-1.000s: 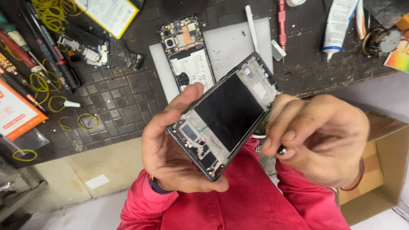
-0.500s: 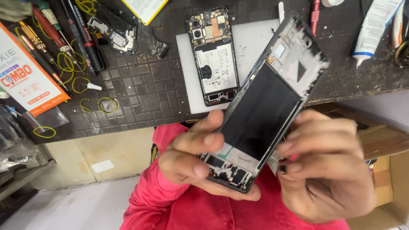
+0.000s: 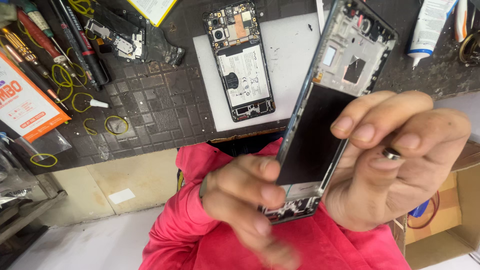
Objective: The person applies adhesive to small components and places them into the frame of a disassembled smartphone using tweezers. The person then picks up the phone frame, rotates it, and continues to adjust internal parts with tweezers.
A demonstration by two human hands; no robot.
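Right hand [image 3: 395, 160] pinches the phone frame's [image 3: 330, 110] long edge; left hand [image 3: 245, 200], blurred, grips its lower end above the workbench [image 3: 155, 110].

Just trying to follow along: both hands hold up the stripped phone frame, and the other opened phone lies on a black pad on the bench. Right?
Nearly. In the head view the opened phone lies on a white pad, not black. Both the left hand and the right hand do hold the phone frame.
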